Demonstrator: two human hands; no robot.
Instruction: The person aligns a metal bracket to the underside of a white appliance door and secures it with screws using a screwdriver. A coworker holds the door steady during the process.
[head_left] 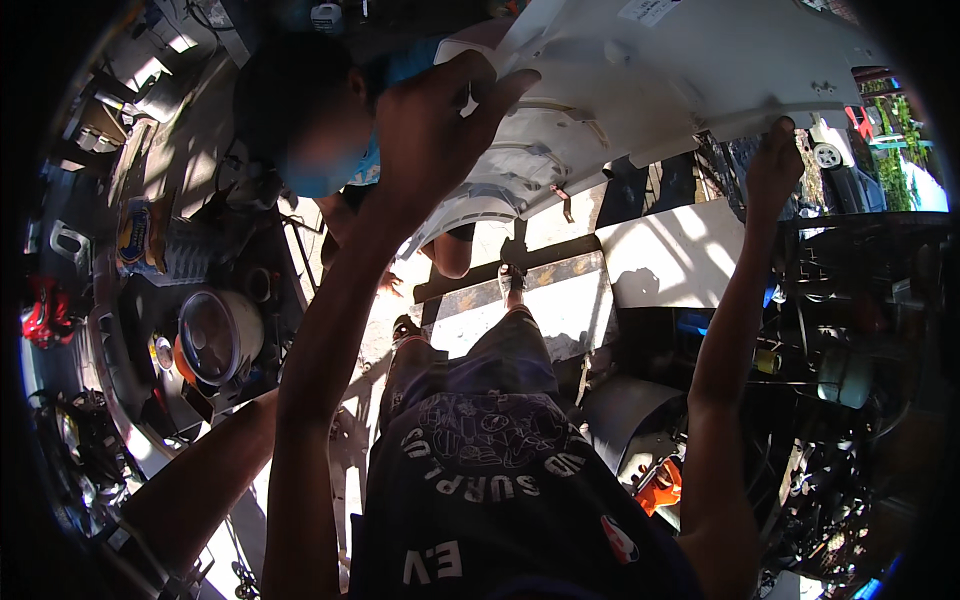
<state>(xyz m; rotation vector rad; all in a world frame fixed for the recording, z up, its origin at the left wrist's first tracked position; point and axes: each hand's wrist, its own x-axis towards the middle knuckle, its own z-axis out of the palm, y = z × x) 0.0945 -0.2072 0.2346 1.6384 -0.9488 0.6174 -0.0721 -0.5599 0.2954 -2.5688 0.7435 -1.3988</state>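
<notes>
A large pale moulded panel, which looks like a vehicle body panel, is raised across the upper part of the head view. Its near face has ribs, small holes and curved cut-outs. My left hand is at the panel's left side, fingers curled round its edge and partly in shadow. At the lower right edge, my right hand grips the panel with its fingers closed. Both my arms are stretched out and up. The panel's far side is hidden.
Another person crouches close by on the left, partly behind my left arm. A pale board and a step lie by my feet. A round tub stands left, an orange tool right. Dark clutter fills both sides.
</notes>
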